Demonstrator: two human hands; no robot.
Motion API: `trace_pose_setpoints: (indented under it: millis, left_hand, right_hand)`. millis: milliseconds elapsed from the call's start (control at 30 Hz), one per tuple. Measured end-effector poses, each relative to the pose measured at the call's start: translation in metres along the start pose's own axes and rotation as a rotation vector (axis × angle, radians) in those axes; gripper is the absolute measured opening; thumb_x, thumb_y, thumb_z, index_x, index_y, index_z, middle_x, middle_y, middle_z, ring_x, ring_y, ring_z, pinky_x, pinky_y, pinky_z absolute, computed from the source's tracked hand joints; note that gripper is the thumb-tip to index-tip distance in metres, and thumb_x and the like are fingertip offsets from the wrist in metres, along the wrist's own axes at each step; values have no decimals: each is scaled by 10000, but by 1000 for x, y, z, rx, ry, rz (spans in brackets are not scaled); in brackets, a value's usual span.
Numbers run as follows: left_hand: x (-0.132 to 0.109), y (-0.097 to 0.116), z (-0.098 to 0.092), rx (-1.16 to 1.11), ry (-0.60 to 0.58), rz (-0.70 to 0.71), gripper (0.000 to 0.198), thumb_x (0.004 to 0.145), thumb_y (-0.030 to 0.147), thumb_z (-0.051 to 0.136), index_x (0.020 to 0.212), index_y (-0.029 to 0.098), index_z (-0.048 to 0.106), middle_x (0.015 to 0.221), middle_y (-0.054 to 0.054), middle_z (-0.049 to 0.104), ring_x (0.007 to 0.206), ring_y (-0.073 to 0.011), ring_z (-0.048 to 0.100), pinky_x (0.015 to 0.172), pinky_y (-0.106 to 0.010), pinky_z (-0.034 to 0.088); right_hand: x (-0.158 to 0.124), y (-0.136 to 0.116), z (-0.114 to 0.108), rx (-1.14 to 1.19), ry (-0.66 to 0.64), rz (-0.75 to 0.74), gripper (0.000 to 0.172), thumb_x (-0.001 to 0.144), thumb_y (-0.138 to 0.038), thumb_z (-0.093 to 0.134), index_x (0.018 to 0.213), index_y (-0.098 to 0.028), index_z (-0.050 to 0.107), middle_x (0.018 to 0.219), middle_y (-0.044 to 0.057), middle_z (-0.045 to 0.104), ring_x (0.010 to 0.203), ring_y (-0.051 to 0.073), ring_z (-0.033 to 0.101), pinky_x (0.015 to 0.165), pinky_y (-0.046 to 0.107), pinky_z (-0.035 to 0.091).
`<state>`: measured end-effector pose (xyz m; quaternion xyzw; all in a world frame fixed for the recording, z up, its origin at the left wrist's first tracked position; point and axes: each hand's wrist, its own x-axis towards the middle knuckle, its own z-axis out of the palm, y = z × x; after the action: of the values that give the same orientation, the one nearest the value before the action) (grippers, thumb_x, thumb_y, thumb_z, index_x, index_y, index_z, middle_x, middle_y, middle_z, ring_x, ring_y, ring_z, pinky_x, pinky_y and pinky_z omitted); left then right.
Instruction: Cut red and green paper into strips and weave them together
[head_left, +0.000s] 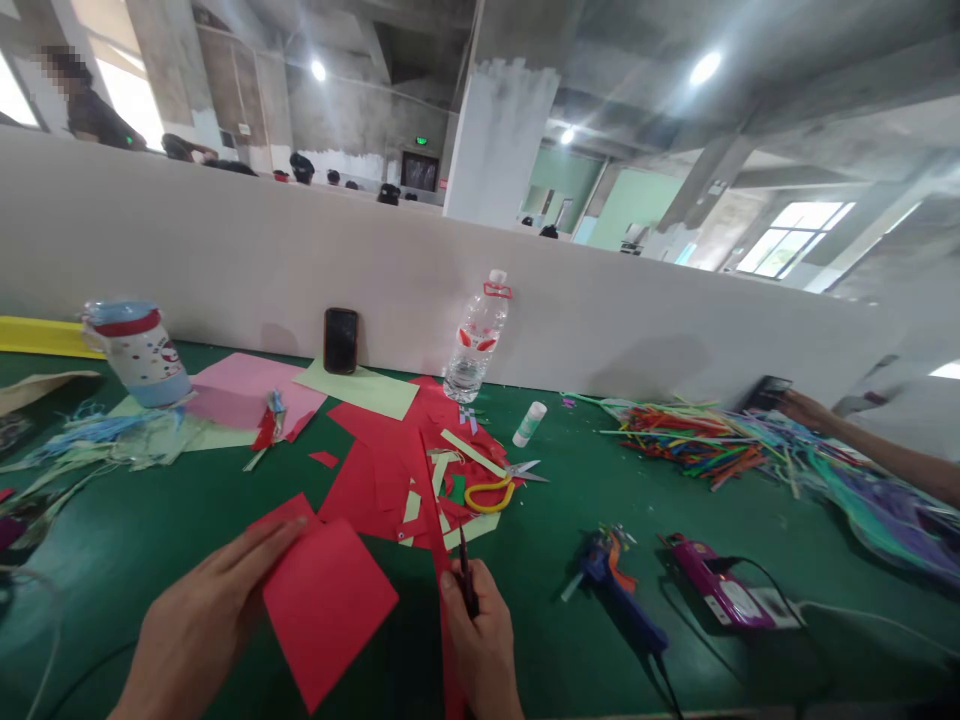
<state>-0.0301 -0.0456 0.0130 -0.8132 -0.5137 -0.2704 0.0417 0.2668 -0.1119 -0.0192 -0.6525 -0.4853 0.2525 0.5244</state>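
Observation:
A folded piece of red paper is gripped by my left hand, thumb and fingers closed over its upper left edge. My right hand is closed around a pair of dark scissors, their tip pointing away from me. Beside its thumb runs a long narrow red paper strip; whether the hand also holds it I cannot tell. Beyond both hands lie red paper sheets with pale green scraps. Yellow-handled scissors rest with their blades open on the scraps' right edge.
A glue stick and water bottle stand farther back. At right lie a blue glue gun, a purple power strip and colourful sticks. A phone and cup stand left. Another person's hand holds something dark.

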Motion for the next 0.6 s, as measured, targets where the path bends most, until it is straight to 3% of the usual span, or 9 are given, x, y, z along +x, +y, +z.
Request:
trace_pose_setpoints:
  millis: [100,267,433,533,600]
  left_hand:
    - [41,15,-8,-6,109,-206,454,971,245,395,1365,384,574,1399,53,624,974,-168,729,471,-206,468]
    - [113,32,5,-109,195,-238,478,920,187,427,1353,299,594,1416,-12,612,1137,-241,674,622,-268,523]
    - [166,49,38,-196,122,-169,477,954,187,417,1409,272,530,1512,-57,509,1181,-264,637,794,-344,556]
    - [184,66,62,-273,19,-81,462,972,184,474,1428,261,486,1536,-87,460,1269,-258,563,950,-398,528]
    - [189,76,81,-328,-84,-25,404,965,311,582,1360,248,530,1463,-102,511,1215,-259,582,974,-475,521]
  right_hand:
    - [0,5,-1,108,49,52,426,887,-598,584,807,-185,646,704,8,603,630,156,553,578,222,470]
    - [-4,10,-5,191,95,162,510,806,-686,644,877,-185,706,761,45,674,687,195,619,614,240,509]
    - [-8,11,3,266,372,242,583,776,-745,641,919,-184,705,812,75,711,771,243,663,691,283,541]
    - [-8,13,7,285,452,263,616,762,-770,641,934,-182,706,842,86,725,800,253,669,712,295,542]
    - [-8,15,7,276,466,264,623,772,-776,627,937,-181,708,846,89,729,788,249,671,704,295,540]
